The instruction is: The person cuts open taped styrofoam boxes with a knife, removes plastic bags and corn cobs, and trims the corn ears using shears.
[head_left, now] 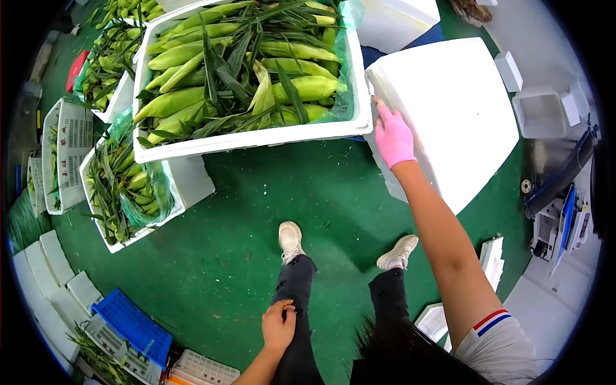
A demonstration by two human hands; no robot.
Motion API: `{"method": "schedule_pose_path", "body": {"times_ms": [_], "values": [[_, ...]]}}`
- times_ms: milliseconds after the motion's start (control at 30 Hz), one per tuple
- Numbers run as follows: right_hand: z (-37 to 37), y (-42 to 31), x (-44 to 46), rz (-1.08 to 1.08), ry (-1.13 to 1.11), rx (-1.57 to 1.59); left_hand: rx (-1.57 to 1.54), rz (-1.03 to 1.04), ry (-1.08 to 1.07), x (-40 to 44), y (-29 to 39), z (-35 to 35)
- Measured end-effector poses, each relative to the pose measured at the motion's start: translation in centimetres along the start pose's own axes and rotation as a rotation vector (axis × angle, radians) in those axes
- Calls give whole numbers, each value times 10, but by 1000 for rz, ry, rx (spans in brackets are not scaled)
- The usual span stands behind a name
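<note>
Reaching right hand (394, 138): at white box (462, 115), grip unclear
Left hand (279, 327): empty, fingers loosely curled
Corn (307, 88): boxed, husks on, uncovered

The right arm (443, 237) is reaching forward from a short sleeve (497, 333), running almost straight, its bare forearm leading to the wrist. The right hand (394, 136) is wearing a pink glove (396, 141), its back facing up, and at least one finger is pointing ahead with a bare tip showing; the rest are mostly hidden from view. The left forearm (262, 366) is angling up from the bottom edge. The left hand (279, 326) is hanging low and bare over the left leg (298, 289), its fingers loosely bending inward, holding nothing.
</note>
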State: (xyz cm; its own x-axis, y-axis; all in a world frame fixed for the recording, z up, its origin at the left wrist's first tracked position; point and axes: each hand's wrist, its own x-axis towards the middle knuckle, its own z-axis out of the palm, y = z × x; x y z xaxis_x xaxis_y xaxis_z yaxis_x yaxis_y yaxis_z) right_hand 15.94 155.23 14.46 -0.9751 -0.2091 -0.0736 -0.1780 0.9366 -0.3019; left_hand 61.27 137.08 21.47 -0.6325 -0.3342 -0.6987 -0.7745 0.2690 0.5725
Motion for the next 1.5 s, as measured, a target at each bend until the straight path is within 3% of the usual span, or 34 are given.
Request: {"method": "schedule_pose_path", "body": {"times_ms": [300,467,600,733,767,800,833,867,933,967,1033,1167,1200,1233,1267,1300,1400,1500], "values": [[1,4,-24,133,16,95,64,61,-28,4,6,12],[-9,51,-134,311,33,216,134,78,-42,6,19,21],[-39,88,-220,537,-88,394,210,65,-73,7,25,33],[-66,152,-327,517,-48,270,277,9,-124,7,27,54],[-35,203,-377,428,187,262,195,-46,-91,9,37,66],[-46,236,-404,798,276,318,114,-101,-54,11,49,83],[-92,249,-419,1300,239,589,-50,-80,-70,19,50,106],[-119,268,-444,1278,122,359,-245,-3,-121,29,65,139],[-142,302,-501,1098,40,233,-513,-153,-182,45,176,205],[-159,307,-510,1154,-57,317,-606,-133,-196,56,218,235],[-169,325,-517,1072,-146,278,-746,-144,-104,84,289,295],[-203,358,-439,1471,-84,1081,-1036,-373,-42,94,391,346],[-218,366,-416,1516,-76,1191,-1104,-329,-113,105,376,349],[-208,380,-410,1361,-39,1212,-1132,-372,-91,95,391,344],[-215,386,-390,1341,26,1201,-1059,-309,-26,112,368,345],[-233,389,-367,1331,78,1180,-965,-400,61,109,372,337],[-265,417,-314,1348,228,1160,-715,-325,132,57,445,281],[-254,481,-288,1303,341,1181,-993,-101,-29,35,491,197]]}}
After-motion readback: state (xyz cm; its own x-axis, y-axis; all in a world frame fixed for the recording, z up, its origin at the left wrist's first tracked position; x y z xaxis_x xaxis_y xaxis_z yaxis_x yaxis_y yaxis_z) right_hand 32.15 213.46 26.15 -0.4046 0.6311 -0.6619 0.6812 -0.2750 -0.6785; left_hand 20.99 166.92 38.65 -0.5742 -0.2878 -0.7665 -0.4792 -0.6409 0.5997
